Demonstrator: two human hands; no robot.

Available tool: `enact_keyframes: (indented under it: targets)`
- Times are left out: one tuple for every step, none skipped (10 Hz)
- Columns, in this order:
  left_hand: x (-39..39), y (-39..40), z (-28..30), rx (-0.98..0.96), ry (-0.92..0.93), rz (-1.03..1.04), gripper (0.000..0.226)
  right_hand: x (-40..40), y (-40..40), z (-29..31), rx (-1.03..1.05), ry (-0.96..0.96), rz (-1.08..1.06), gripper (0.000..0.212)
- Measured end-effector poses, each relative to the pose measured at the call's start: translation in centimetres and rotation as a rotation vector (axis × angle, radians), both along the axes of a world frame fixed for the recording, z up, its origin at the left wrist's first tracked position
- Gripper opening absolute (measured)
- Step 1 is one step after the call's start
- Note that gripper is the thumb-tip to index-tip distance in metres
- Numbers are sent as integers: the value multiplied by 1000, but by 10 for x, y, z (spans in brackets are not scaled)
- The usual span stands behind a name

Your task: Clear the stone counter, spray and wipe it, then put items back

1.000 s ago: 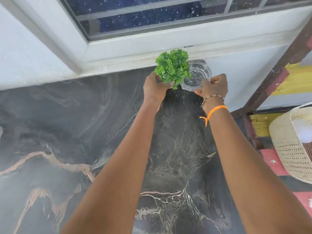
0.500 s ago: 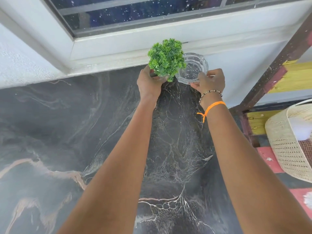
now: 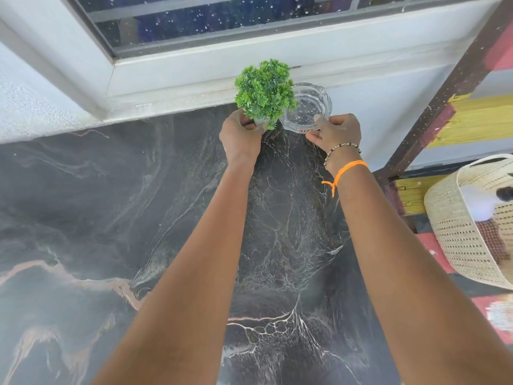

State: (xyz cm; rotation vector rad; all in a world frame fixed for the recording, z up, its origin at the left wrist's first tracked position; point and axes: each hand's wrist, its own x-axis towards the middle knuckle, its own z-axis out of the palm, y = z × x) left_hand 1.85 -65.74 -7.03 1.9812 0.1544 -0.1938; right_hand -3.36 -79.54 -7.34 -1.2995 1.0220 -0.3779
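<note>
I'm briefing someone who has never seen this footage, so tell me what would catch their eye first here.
The bright green plant stands out at the far edge of the dark marbled stone counter, just below the window frame, gripped at its base by the left hand. Right beside it, the right hand holds a clear glass dish. A vivid orange wrist string and a pale woven basket off the counter's right edge also draw the eye.

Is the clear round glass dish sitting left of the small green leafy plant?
No, the clear round glass dish sits to the right of the small green leafy plant, held by the right hand.
</note>
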Motion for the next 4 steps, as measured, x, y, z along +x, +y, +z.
enact_keyframes:
  targets:
    - [-8,9,4,-57,29,6,38,-4,2,8,88,-22,-8,18]
    - [-22,23,12,-71,43,-21,38,-13,14,14,145,-14,-24,13]
    - [-37,40,17,-139,83,-23,23,-25,35,17,140,-1,-8,7]
    - [-56,59,21,-184,104,-9,15,-39,65,22,145,0,43,4]
